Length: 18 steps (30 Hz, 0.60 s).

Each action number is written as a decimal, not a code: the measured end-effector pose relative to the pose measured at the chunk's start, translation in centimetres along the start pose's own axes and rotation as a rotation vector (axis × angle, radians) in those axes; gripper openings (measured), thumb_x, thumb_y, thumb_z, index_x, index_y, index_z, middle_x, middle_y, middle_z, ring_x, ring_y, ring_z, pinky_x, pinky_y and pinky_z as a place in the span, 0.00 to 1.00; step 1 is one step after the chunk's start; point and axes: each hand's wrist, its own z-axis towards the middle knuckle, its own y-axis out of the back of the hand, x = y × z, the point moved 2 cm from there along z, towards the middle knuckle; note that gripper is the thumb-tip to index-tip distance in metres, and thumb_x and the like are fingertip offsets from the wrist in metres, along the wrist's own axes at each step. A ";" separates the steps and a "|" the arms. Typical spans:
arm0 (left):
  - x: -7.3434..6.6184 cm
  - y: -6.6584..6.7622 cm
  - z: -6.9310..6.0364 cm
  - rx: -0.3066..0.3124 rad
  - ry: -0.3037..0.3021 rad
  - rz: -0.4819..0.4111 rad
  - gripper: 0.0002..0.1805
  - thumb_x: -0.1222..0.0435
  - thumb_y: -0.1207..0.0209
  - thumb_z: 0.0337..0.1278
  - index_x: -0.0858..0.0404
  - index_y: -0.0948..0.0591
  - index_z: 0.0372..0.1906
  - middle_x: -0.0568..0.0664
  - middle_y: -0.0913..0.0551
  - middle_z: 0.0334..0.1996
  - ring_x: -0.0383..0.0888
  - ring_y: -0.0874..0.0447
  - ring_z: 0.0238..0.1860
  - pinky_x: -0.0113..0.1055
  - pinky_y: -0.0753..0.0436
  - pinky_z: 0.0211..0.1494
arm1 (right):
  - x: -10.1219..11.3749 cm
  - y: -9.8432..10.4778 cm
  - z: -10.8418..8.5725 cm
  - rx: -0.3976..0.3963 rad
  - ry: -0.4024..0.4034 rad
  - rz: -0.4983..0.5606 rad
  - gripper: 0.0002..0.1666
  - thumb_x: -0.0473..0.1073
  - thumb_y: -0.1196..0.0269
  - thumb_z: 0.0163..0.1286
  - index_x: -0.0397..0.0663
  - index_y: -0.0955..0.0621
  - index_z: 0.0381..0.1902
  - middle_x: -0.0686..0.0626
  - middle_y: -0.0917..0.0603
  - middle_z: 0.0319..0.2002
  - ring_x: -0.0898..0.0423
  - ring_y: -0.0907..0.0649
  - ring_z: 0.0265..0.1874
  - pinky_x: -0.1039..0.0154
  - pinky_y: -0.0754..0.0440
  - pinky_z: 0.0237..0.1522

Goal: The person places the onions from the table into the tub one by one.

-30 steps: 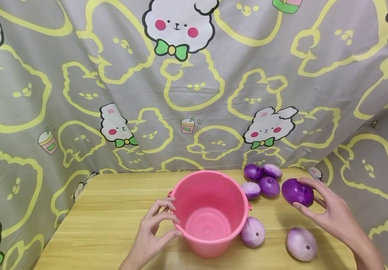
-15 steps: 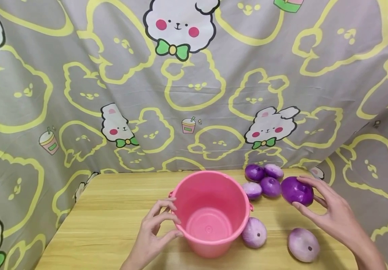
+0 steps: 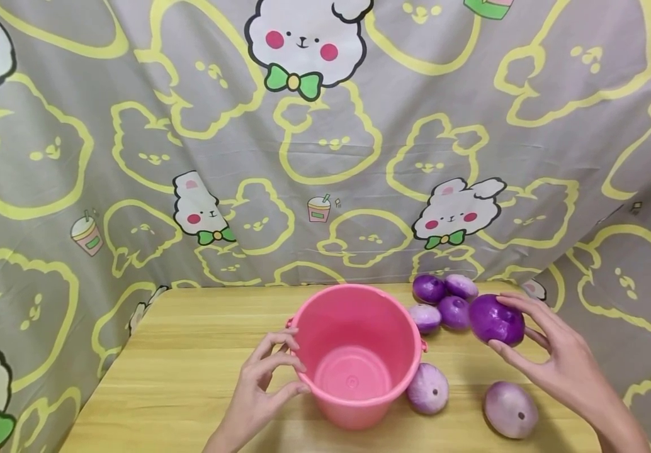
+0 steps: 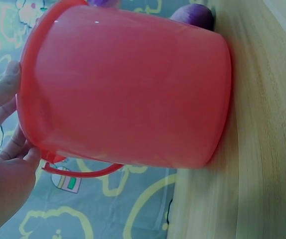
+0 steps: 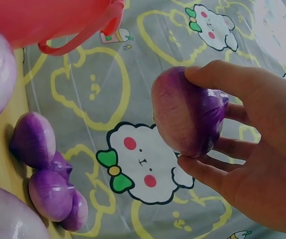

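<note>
A pink bucket [image 3: 354, 415] stands upright on the table. My left hand [image 3: 266, 384] grips its rim at the left side, fingertips and thumb on the edge, also seen by the left hand [image 4: 8, 164] in the left wrist view. My right hand [image 3: 554, 358] holds a dark purple onion [image 3: 497, 319] above the table, right of the bucket, between thumb and fingers; the right wrist view shows the same onion [image 5: 188, 112] with a paler underside. A pale onion [image 3: 427, 389] lies beside the bucket's right side. Another pale onion [image 3: 510, 410] lies below my right hand.
Several more onions cluster behind the bucket's right side, among them a dark one [image 3: 429, 289] and a purple one [image 3: 454, 312]. A patterned grey curtain [image 3: 354, 170] hangs behind the wooden table [image 3: 189, 365]. The bucket's handle [image 4: 88, 173] hangs at its side.
The held onion has shifted slightly left, toward the bucket, with my right hand. My left hand keeps its place on the rim. The whole view has shifted slightly.
</note>
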 end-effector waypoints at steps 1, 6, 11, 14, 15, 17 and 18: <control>0.0 0.0 0.0 0.000 0.000 -0.001 0.23 0.84 0.26 0.40 0.62 0.15 0.42 0.60 0.25 0.50 0.58 0.32 0.70 0.44 0.31 0.78 | 0.1 0.0 0.0 0.003 -0.001 0.000 0.46 0.32 0.20 0.53 0.54 0.24 0.69 0.46 0.25 0.68 0.74 0.31 0.66 0.87 0.28 0.56; 0.1 -0.1 0.1 0.002 0.002 0.001 0.23 0.83 0.26 0.40 0.62 0.15 0.42 0.59 0.25 0.50 0.60 0.32 0.69 0.45 0.31 0.78 | 0.6 0.1 0.0 0.000 0.003 0.015 0.47 0.30 0.20 0.52 0.53 0.24 0.69 0.47 0.26 0.67 0.70 0.32 0.68 0.86 0.27 0.55; 0.1 -0.1 0.1 0.004 -0.004 0.004 0.22 0.83 0.26 0.40 0.62 0.15 0.42 0.59 0.25 0.50 0.60 0.32 0.69 0.45 0.31 0.78 | 1.4 0.1 0.2 -0.013 0.030 0.034 0.47 0.29 0.19 0.50 0.53 0.23 0.68 0.50 0.26 0.65 0.66 0.35 0.72 0.86 0.27 0.55; 0.0 -0.1 0.1 0.006 -0.005 0.006 0.22 0.83 0.26 0.40 0.62 0.15 0.42 0.59 0.25 0.49 0.60 0.31 0.69 0.45 0.30 0.78 | 1.8 0.1 0.3 -0.008 0.030 0.040 0.47 0.29 0.19 0.50 0.53 0.23 0.68 0.51 0.26 0.65 0.65 0.34 0.71 0.86 0.26 0.54; -0.1 -0.1 0.1 0.007 -0.005 0.006 0.22 0.83 0.26 0.40 0.62 0.16 0.42 0.59 0.26 0.49 0.60 0.32 0.69 0.45 0.30 0.77 | 2.0 0.1 0.4 -0.004 0.023 0.040 0.47 0.29 0.19 0.50 0.53 0.23 0.68 0.51 0.26 0.66 0.66 0.34 0.71 0.86 0.26 0.55; -0.2 -0.1 0.2 0.009 -0.010 0.007 0.22 0.83 0.26 0.40 0.62 0.16 0.42 0.59 0.26 0.49 0.60 0.31 0.69 0.45 0.29 0.77 | 2.4 0.1 0.4 -0.002 0.022 0.043 0.47 0.29 0.19 0.51 0.54 0.23 0.68 0.51 0.26 0.66 0.66 0.34 0.71 0.85 0.26 0.55; -0.3 0.0 0.2 0.010 -0.012 0.008 0.22 0.83 0.26 0.40 0.62 0.16 0.42 0.59 0.26 0.49 0.60 0.31 0.69 0.45 0.29 0.77 | 2.5 0.1 0.5 -0.003 0.021 0.045 0.47 0.29 0.19 0.51 0.54 0.23 0.68 0.52 0.26 0.67 0.66 0.34 0.71 0.85 0.26 0.55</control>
